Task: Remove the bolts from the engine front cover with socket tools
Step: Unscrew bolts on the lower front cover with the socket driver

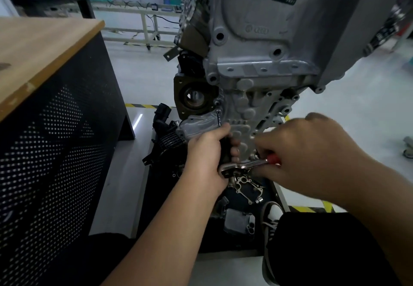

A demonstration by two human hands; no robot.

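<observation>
The grey engine front cover stands upright in front of me on the engine. My left hand grips a black extension bar; its chrome socket tip reaches up to a bolt at the cover's left edge. A chrome ratchet with a red handle sits at the bar's lower end. My right hand holds the red handle, fingers curled round it. The bolt itself is hidden by the socket.
A wood-topped cabinet with perforated black sides stands close on the left. Black engine parts and a metal gasket lie on the dark base below. My shoe and knee are at lower right.
</observation>
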